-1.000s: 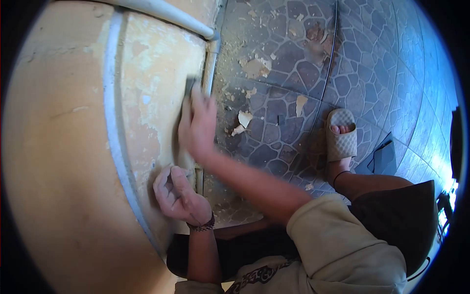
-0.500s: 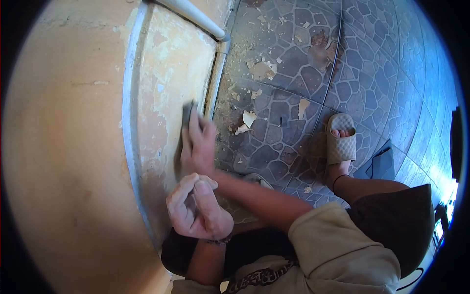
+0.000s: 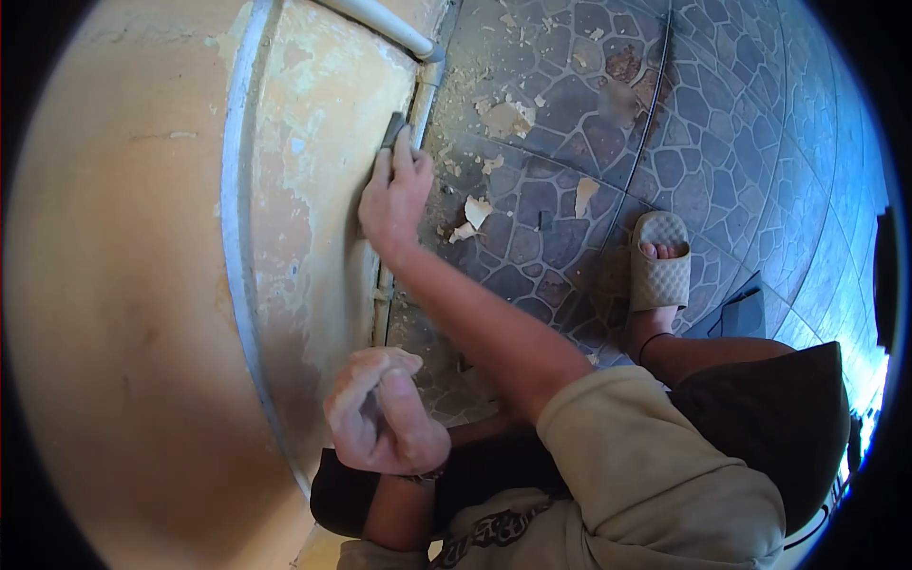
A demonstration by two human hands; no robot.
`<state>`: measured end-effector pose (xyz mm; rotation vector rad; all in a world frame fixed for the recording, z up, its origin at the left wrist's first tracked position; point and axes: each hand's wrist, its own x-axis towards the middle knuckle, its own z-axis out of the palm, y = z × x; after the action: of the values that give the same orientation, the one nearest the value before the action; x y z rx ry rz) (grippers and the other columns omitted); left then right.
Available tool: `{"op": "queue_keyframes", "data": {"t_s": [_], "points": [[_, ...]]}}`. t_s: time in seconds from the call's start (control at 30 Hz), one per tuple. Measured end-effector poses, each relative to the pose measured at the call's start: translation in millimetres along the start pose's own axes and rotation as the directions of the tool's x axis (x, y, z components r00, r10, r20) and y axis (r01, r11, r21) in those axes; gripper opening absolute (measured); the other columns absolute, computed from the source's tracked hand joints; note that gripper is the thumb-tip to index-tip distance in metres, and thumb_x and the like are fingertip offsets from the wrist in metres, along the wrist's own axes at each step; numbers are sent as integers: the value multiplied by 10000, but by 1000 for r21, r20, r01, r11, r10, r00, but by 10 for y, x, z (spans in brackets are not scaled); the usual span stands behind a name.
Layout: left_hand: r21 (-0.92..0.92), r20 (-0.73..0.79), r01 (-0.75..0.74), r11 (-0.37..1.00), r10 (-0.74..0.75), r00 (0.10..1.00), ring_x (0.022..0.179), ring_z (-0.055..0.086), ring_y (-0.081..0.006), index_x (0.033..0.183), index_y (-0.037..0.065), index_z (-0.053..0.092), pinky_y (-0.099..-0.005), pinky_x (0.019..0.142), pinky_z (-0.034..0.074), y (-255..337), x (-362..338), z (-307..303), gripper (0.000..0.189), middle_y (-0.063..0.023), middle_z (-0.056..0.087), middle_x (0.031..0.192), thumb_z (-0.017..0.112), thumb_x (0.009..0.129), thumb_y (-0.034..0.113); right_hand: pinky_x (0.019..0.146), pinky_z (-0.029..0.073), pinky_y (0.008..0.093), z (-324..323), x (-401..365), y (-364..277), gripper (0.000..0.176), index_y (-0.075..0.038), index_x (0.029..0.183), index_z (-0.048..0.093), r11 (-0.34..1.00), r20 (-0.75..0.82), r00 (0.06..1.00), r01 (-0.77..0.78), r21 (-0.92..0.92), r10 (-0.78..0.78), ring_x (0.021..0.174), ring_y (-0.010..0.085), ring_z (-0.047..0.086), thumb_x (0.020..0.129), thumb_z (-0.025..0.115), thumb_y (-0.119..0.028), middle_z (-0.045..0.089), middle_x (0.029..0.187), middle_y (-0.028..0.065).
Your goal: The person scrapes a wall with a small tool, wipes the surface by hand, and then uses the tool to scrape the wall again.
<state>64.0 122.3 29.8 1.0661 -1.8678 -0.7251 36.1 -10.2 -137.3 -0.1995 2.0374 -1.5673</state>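
Note:
My right hand [image 3: 397, 204] presses a dark grey piece of what looks like folded sandpaper [image 3: 394, 129] against the lower wall panel [image 3: 309, 171], close to its edge by the floor pipe. The panel's paint is patchy and worn, with pale and pinkish areas. Nearer to me, my left hand [image 3: 388, 413] is raised, dusty, its fingers curled round toward the thumb. Nothing shows in the left hand, and it is apart from the wall.
A white pipe [image 3: 385, 27] runs along the wall and bends down at the floor corner. Paint flakes [image 3: 478, 211] litter the stone-patterned tiles [image 3: 570, 242]. My sandalled foot [image 3: 661, 261] stands at right, beside a dark folded sheet [image 3: 739, 312].
My right hand has slid up the panel, away from my body and toward the pipe, carrying the sandpaper. My left hand stays curled in nearly the same spot.

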Motion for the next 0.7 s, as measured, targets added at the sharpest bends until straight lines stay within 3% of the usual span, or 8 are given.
{"op": "queue_keyframes", "data": {"t_s": [0.03, 0.13, 0.23, 0.33, 0.57, 0.63, 0.67, 0.7], "points": [[36, -32, 24, 999, -23, 999, 638, 569, -206, 1069, -83, 524, -328, 644, 498, -19, -12, -1, 179, -159, 594, 741, 457, 908, -43, 942, 393, 410, -82, -164, -175, 477, -19, 1408, 447, 998, 67, 997, -24, -62, 28, 1055, 331, 482, 949, 542, -105, 519, 1134, 214], [88, -102, 102, 991, -93, 990, 661, 589, -197, 1045, -81, 542, -320, 648, 506, -88, 2, -56, 147, -169, 610, 796, 485, 915, -43, 904, 395, 429, -201, -879, -219, 434, -19, 1372, 478, 971, 34, 975, 214, 102, -219, 1012, 351, 491, 949, 526, -100, 518, 1141, 230], [88, -133, 154, 984, -142, 981, 691, 621, -201, 1047, -78, 548, -295, 641, 530, -129, -28, -113, 151, -187, 612, 896, 542, 898, -49, 924, 396, 430, -257, -606, -44, 463, -24, 1392, 459, 925, 117, 918, 373, 73, -380, 1024, 360, 502, 937, 533, -74, 521, 1163, 236], [100, -117, 122, 987, -110, 987, 688, 622, -200, 1043, -84, 557, -292, 640, 530, -159, -118, -142, 151, -188, 617, 910, 551, 895, -53, 914, 403, 435, -139, -3, 118, 530, 1, 1419, 415, 966, 82, 964, 256, -27, -253, 1039, 381, 489, 905, 541, -42, 531, 1160, 234], [198, -162, 186, 962, -155, 975, 716, 616, -181, 1055, -91, 563, -294, 676, 522, -300, -125, -182, 156, -158, 638, 867, 549, 919, -16, 918, 416, 437, -187, -695, 266, 518, -8, 1403, 429, 933, 81, 930, 359, 16, -359, 1045, 383, 513, 898, 545, -6, 524, 1160, 238], [254, -166, 267, 930, -230, 959, 747, 617, -170, 1058, -88, 567, -294, 696, 520, -403, -177, -225, 161, -137, 644, 853, 549, 934, 11, 894, 421, 447, -134, -423, 236, 527, -14, 1413, 418, 959, 101, 956, 280, -35, -275, 1020, 382, 517, 899, 531, -6, 526, 1129, 237], [292, -167, 330, 898, -291, 942, 766, 618, -165, 1055, -87, 572, -290, 705, 521, -473, -249, -273, 164, -130, 645, 864, 558, 933, 22, 873, 423, 454, -73, -81, 213, 479, -13, 1382, 448, 945, 19, 946, 325, -34, -324, 993, 386, 518, 908, 514, -35, 528, 1095, 238], [325, -170, 382, 865, -344, 923, 785, 619, -160, 1052, -86, 578, -287, 714, 521, -560, -314, -302, 168, -122, 647, 876, 568, 933, 32, 900, 403, 488, -78, 284, 73, 504, 13, 1382, 433, 971, 79, 969, 236, -33, -233, 1020, 414, 488, 886, 516, -14, 507, 1183, 258]]}}
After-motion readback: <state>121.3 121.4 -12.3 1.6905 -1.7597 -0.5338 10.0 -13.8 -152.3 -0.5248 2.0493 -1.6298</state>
